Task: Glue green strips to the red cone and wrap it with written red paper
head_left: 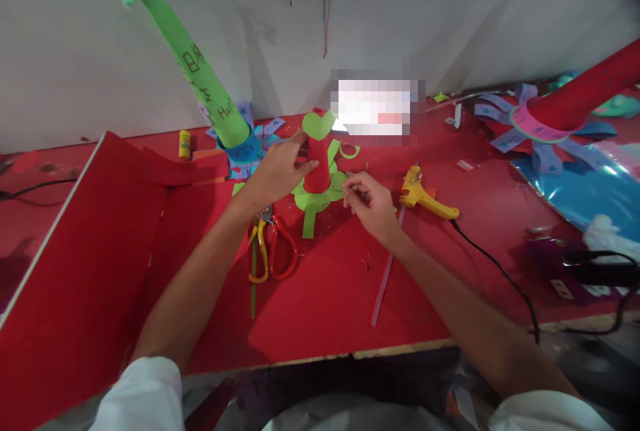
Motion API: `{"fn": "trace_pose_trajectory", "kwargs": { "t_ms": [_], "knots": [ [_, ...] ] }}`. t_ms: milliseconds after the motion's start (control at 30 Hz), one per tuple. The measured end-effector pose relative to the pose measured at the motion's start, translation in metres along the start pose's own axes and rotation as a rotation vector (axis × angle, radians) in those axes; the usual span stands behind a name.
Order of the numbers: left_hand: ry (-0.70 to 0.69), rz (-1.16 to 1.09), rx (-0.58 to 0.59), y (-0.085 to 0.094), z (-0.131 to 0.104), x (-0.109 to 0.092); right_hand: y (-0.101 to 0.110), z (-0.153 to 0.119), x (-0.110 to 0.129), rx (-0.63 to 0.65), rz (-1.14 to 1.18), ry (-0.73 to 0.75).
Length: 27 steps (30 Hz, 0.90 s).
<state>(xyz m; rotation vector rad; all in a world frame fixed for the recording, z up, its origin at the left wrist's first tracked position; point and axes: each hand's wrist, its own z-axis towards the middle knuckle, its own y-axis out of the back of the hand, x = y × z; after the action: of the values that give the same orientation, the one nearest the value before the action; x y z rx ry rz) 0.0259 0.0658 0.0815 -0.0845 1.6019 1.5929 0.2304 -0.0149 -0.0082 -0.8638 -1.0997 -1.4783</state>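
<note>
A short red paper tube [318,168] stands upright, a green paper heart [318,126] at its top and green paper petals [313,201] around its foot. My left hand [280,171] grips the tube from the left, thumb across its front. To the right of the petals, my right hand [370,201] is closed in a pinch; whatever its fingertips hold is too small to make out. Below my left hand lie scissors [267,258] with yellow and red handles, over a thin green strip [253,298].
A yellow glue gun [425,196] with a black cord lies right of my right hand, by a pink glue stick [383,288]. A tall green paper tube [200,71] leans at back left. Red board [65,264] rises at left. A red tube [590,88] stands at right.
</note>
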Motion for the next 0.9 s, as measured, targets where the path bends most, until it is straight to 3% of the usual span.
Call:
{"fn": "trace_pose_trajectory", "kwargs": {
  "t_ms": [200, 333, 500, 633, 767, 833, 900],
  "knots": [
    [-0.063, -0.046, -0.037, -0.002, -0.002, -0.003, -0.001, -0.001, 0.003, 0.020, -0.019, -0.006],
    [-0.060, 0.045, -0.005, -0.002, -0.001, 0.002, -0.001, -0.001, 0.004, 0.018, -0.029, 0.001],
    [-0.064, 0.123, 0.044, 0.016, -0.003, 0.021, 0.001, -0.004, 0.006, 0.002, -0.163, 0.075],
    [0.078, 0.060, -0.287, 0.026, -0.019, 0.033, 0.000, -0.010, 0.005, 0.018, -0.424, 0.239],
    [0.173, 0.053, -0.497, 0.012, -0.050, 0.050, -0.005, -0.016, 0.005, 0.120, -0.587, 0.461],
    [0.199, 0.092, -0.552, 0.004, -0.066, 0.063, -0.007, -0.019, 0.006, 0.149, -0.615, 0.529],
    [0.254, 0.153, -0.681, 0.001, -0.080, 0.079, -0.008, -0.020, 0.007, 0.155, -0.628, 0.566]
  ]
}}
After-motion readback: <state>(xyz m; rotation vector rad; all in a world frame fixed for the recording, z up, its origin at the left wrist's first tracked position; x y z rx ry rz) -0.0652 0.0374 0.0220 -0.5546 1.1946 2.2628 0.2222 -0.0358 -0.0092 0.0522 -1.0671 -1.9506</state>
